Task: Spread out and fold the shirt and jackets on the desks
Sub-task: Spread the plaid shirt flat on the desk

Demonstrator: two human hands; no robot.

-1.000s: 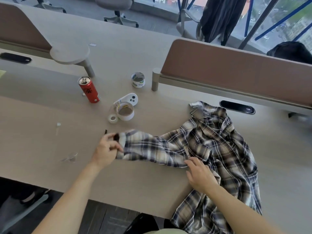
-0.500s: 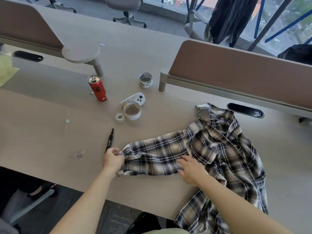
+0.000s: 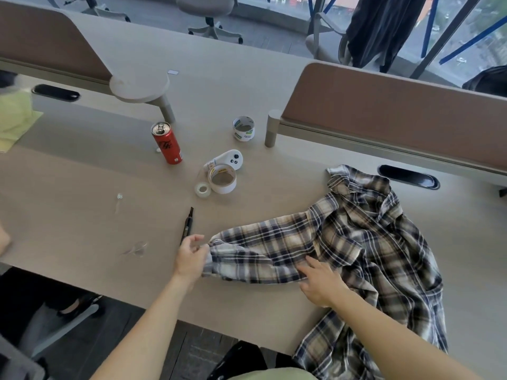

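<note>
A plaid shirt (image 3: 365,242) in beige, white and navy lies rumpled on the right part of the desk (image 3: 82,220), its hem hanging over the front edge. One sleeve stretches left across the desk. My left hand (image 3: 190,256) pinches the cuff end of that sleeve. My right hand (image 3: 319,281) rests flat on the sleeve near the shoulder, fingers straight. A dark jacket (image 3: 381,28) hangs over a chair behind the far desk.
A black marker (image 3: 188,224) lies just left of the cuff. Behind it are a red can (image 3: 166,142), three tape rolls (image 3: 221,179), and a white controller (image 3: 229,159). Brown divider panels (image 3: 397,113) line the back. A yellow-green cloth (image 3: 13,119) lies at far left.
My left hand pulled the cuff toward the front edge, uncovering the marker, and the sleeve now lies straighter. My right hand slid along the sleeve and stays pressed on it.
</note>
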